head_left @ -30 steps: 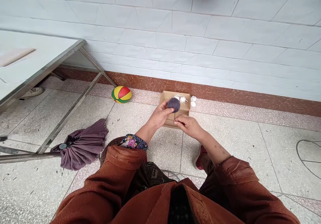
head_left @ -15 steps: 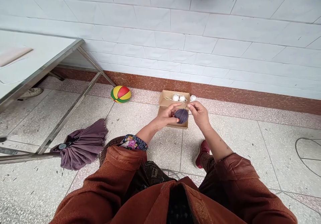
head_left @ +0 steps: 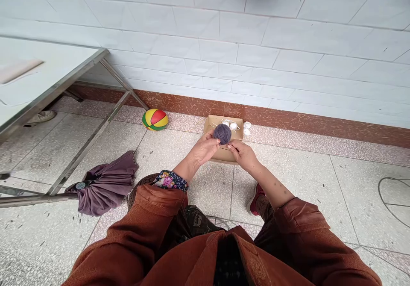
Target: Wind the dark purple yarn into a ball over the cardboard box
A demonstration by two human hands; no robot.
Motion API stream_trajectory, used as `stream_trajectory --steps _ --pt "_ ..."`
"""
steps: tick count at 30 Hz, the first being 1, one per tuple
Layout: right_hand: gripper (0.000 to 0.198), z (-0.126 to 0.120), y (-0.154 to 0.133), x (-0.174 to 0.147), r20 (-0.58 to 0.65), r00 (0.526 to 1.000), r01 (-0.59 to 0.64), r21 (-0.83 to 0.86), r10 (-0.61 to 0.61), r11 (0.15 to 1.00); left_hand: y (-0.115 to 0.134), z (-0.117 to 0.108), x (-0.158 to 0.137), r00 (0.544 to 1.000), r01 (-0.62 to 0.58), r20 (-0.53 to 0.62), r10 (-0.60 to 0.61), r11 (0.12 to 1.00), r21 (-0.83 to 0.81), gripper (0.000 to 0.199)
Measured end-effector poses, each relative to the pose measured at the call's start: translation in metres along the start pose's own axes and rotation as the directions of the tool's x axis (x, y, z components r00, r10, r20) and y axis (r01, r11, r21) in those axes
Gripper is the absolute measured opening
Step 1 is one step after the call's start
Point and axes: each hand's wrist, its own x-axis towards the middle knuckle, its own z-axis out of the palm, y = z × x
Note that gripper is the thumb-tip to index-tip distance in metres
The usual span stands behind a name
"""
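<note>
A ball of purple-grey yarn (head_left: 222,134) rests in my left hand (head_left: 203,150), fingers and thumb closed around its lower left side. My right hand (head_left: 244,155) pinches at the ball's lower right; the strand between those fingertips is too thin to make out clearly. Behind and below both hands, an open cardboard box (head_left: 239,134) sits on the floor, its front part partly covered by them. Inside its back part lie white yarn balls (head_left: 233,126), some hidden behind the purple-grey one. More white yarn (head_left: 247,128) lies just right of the box.
A red, yellow and green ball (head_left: 155,119) stands by the wall. At left are a metal-framed table (head_left: 73,72) and a folded purple umbrella (head_left: 109,183) on the floor. A thin wire frame (head_left: 386,200) shows at far right. Someone's shoe (head_left: 41,117) is under the table.
The yarn ball has moved up and left with my left hand and turned. My right hand has come down from above right of the ball to its lower right.
</note>
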Motion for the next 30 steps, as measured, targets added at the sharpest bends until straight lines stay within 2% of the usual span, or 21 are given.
stream_trajectory --steps 2,5,10,15,21,24,27,30 --pt "0.026 -0.002 0.001 -0.001 0.032 0.999 0.014 -0.038 -0.013 0.999 0.003 -0.002 0.0 0.999 0.001 -0.033 0.0 1.0 0.009 0.045" --pt "0.025 -0.01 -0.001 -0.002 0.018 0.999 0.036 -0.047 -0.035 0.998 0.01 -0.004 -0.002 0.996 0.024 -0.081 -0.025 1.0 -0.003 0.045" --pt "0.025 -0.025 -0.011 -0.004 0.03 0.987 0.159 0.026 -0.16 0.987 0.018 -0.009 -0.003 0.988 0.017 -0.152 -0.022 0.999 -0.039 0.041" --pt "0.03 -0.028 -0.023 -0.005 0.048 0.968 0.244 0.022 -0.245 0.97 0.016 -0.012 -0.002 0.979 0.063 -0.198 -0.059 0.998 0.017 0.044" --pt "0.033 -0.037 -0.024 -0.001 -0.118 0.963 0.238 -0.05 -0.242 0.97 0.01 -0.014 -0.004 0.987 0.131 -0.105 -0.119 0.985 0.115 0.055" --pt "0.033 -0.039 -0.025 0.001 -0.183 0.957 0.22 -0.052 -0.226 0.974 0.007 -0.015 -0.005 0.98 0.197 -0.045 -0.192 0.968 0.158 0.056" --pt "0.034 -0.039 -0.027 0.004 -0.197 0.96 0.194 -0.038 -0.197 0.98 0.003 -0.013 -0.008 0.95 0.291 0.054 -0.306 0.937 0.194 0.054" --pt "0.035 -0.038 -0.025 0.007 -0.16 0.975 0.159 0.003 -0.157 0.987 -0.002 -0.008 -0.01 0.89 0.367 0.188 -0.416 0.897 0.248 0.048"
